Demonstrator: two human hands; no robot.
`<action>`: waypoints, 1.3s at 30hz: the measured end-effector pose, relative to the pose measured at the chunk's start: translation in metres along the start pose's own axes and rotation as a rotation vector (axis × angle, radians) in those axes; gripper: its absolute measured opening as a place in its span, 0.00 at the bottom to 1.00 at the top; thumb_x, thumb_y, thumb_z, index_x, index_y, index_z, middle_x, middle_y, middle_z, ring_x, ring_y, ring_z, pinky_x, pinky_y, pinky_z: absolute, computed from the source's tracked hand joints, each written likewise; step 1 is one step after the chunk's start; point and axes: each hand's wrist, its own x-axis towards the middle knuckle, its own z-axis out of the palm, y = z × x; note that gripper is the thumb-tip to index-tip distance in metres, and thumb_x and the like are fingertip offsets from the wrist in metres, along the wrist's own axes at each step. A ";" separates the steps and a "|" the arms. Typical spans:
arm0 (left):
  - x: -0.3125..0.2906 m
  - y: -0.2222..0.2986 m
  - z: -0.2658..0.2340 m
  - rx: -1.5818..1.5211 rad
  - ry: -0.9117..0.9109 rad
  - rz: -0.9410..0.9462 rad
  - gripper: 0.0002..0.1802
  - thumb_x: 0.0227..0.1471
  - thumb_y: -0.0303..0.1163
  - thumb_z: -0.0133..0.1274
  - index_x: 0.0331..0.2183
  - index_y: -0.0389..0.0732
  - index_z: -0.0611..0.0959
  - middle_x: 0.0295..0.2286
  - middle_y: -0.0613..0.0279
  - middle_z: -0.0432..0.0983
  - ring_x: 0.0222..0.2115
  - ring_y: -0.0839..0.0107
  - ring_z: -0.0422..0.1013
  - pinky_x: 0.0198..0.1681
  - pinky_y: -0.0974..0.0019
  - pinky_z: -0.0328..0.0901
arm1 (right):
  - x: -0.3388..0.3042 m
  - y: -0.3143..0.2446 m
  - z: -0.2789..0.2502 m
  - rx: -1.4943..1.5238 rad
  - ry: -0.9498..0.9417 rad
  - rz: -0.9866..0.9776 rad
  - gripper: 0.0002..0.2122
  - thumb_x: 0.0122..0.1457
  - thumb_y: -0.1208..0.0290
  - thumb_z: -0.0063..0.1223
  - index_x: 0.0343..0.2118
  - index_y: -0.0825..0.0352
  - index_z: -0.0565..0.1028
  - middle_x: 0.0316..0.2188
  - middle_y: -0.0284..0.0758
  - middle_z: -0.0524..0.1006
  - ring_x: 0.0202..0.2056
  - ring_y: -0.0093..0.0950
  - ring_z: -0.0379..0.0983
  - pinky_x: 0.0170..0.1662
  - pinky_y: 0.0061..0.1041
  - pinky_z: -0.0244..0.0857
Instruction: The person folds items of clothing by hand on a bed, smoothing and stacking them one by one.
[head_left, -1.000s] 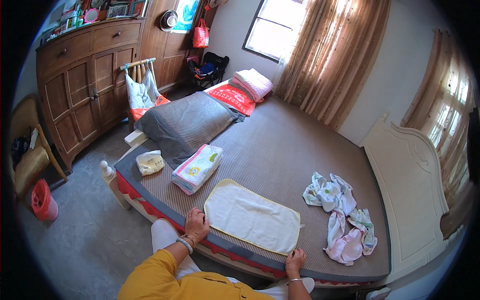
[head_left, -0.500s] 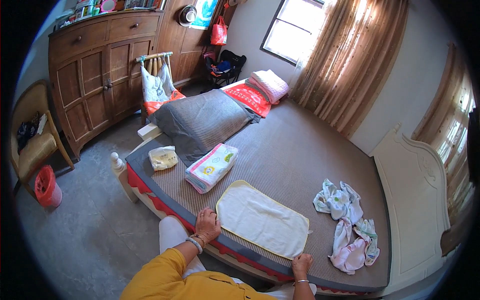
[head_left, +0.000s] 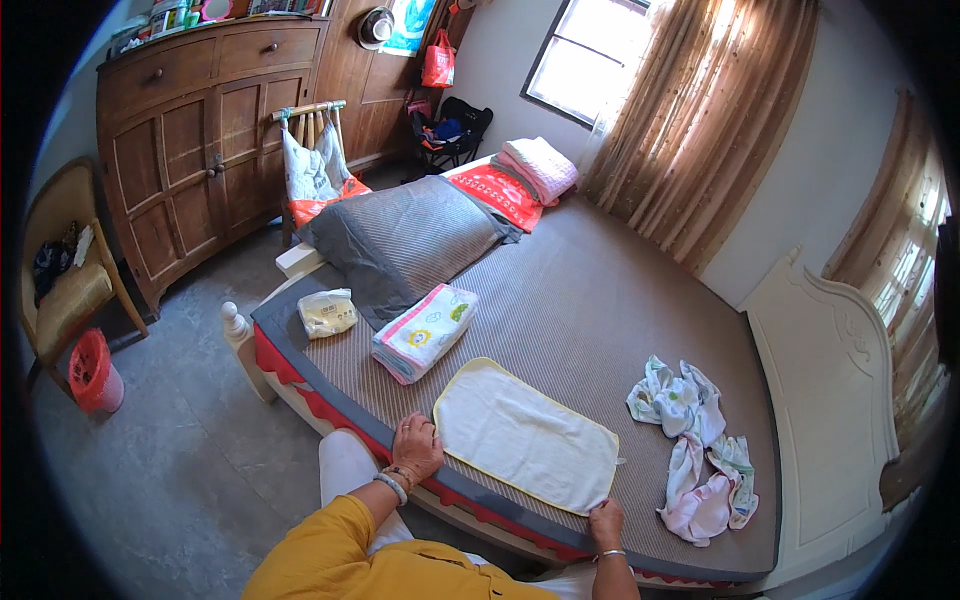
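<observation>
A white cloth (head_left: 530, 435) with thin yellow edging lies spread flat on the bed's near side. At its near left corner, my left hand (head_left: 417, 445) has its fingers bent and closed on the edge. My right hand (head_left: 606, 524) pinches the near right corner, its fingertips partly hidden. Just beyond the cloth sits a folded printed towel (head_left: 425, 333) with pink edging. To its left is a soft cream-coloured pack (head_left: 327, 314). Crumpled baby clothes (head_left: 690, 410), white and pale pink, lie to the right of the cloth.
A ribbed grey mat (head_left: 600, 290) covers the bed, with its folded grey part (head_left: 410, 240) at the far left. The white headboard (head_left: 825, 400) rises at right. On the floor at left stand a pink bin (head_left: 100, 385), a chair (head_left: 75, 290) and a wooden cabinet (head_left: 170, 170).
My right hand has shifted slightly away from me, along with the cloth's near right corner. My left hand stays almost in place at the other corner.
</observation>
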 end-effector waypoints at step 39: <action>-0.001 0.001 0.000 0.013 0.014 0.022 0.13 0.45 0.31 0.55 0.35 0.35 0.79 0.42 0.50 0.71 0.51 0.51 0.66 0.59 0.50 0.56 | 0.004 0.003 -0.015 -0.243 -0.033 -0.109 0.22 0.57 0.51 0.52 0.30 0.71 0.79 0.31 0.54 0.79 0.36 0.51 0.77 0.42 0.48 0.70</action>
